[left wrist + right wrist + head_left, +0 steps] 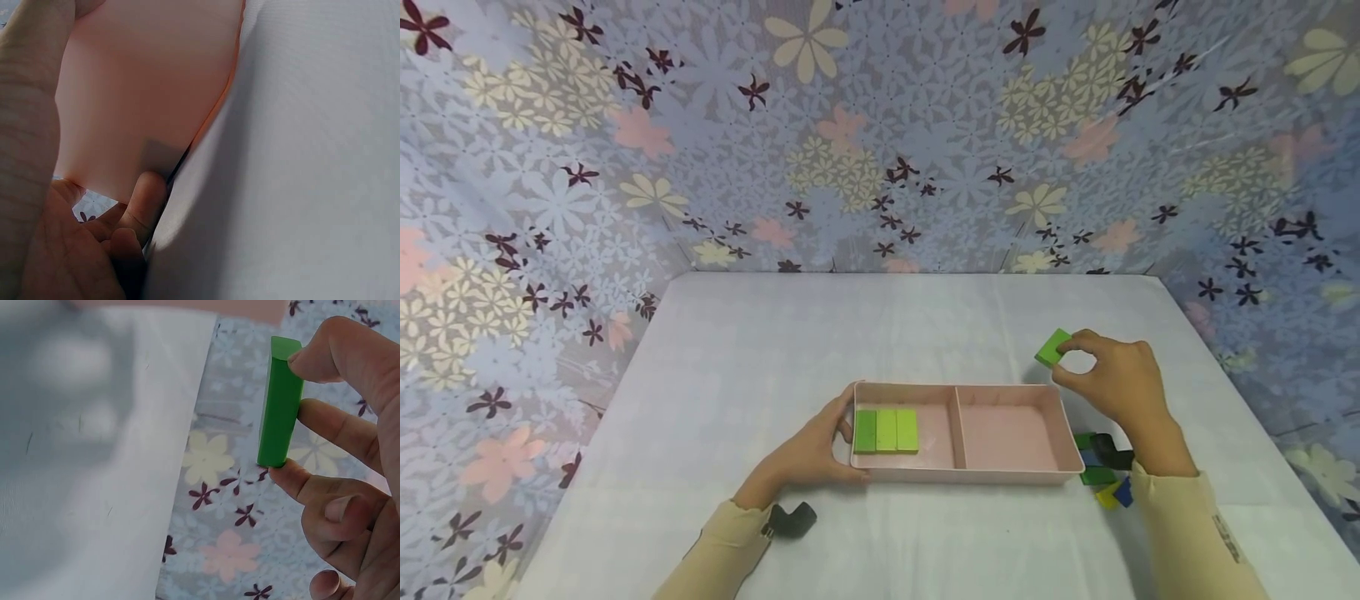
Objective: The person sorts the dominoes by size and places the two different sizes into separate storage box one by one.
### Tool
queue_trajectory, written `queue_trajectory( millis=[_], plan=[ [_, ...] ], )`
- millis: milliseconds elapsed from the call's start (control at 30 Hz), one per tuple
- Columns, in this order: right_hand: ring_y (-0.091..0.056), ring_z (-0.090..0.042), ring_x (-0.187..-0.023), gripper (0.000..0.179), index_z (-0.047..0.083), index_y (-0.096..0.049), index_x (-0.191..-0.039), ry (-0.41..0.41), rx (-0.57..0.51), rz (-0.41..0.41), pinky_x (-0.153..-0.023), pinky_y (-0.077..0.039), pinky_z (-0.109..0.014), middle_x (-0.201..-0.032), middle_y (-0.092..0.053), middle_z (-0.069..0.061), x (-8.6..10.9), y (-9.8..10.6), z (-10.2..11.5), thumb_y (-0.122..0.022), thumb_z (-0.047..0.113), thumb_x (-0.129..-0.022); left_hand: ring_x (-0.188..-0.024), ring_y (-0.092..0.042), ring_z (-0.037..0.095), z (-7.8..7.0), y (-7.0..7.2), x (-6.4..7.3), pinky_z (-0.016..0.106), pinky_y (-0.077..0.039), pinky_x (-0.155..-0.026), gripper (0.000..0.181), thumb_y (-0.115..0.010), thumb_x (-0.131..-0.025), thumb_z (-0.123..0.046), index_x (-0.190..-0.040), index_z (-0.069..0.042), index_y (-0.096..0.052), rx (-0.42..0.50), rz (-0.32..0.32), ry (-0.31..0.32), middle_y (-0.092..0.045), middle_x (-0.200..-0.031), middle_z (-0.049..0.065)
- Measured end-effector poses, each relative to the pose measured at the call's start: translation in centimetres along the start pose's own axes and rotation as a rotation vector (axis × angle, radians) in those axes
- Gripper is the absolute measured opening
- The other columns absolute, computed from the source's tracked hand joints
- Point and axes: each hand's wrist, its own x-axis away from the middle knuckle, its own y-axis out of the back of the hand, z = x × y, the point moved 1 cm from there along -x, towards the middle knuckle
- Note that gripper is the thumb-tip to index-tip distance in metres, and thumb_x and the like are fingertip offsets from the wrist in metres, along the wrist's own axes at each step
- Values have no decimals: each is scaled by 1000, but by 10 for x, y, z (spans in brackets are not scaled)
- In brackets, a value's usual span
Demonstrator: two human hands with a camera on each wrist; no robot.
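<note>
Thumb and fingertips of the right hand (1123, 375) pinch a green block (1051, 348), holding it in the air near the far right corner of the pink tray (966, 477). With so little contact (only tips touch it), a loosened pinch could drop it. The left hand (808, 450) grips the tray's left end; a tug there might shift the three blocks (887, 430) inside.

Tray (1007, 433) pale pink. Held block (1049, 348) green; tray blocks (886, 430) green, lime. Pile (1099, 476) green, blue, yellow. Sleeves (1195, 533) beige. Table (880, 325) white. Wall (887, 108) blue-grey, cream/pink/maroon flowers.
</note>
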Motion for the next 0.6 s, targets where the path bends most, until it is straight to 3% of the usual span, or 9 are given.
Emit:
queue_trajectory(
  millis=[267, 600],
  plan=[
    [-21, -10, -37, 30, 18, -74, -94, 47, -16, 10, -70, -36, -49, -105, -70, -9, 7, 1, 21, -82, 32, -68, -84, -46, 13, 1, -1, 1, 29, -39, -73, 127, -84, -60, -57, -152, -36, 1, 22, 2, -9, -50, -99, -4],
    [-23, -5, -38, 32, 19, -75, -94, 116, -27, -14, -67, -36, -43, -107, -69, -9, 9, 2, 33, -82, 35, -68, -85, -47, 12, 2, -1, 0, 29, -40, -74, 128, -83, -59, -58, -152, -37, 2, 9, -4, -13, -49, -99, -5]
  ],
)
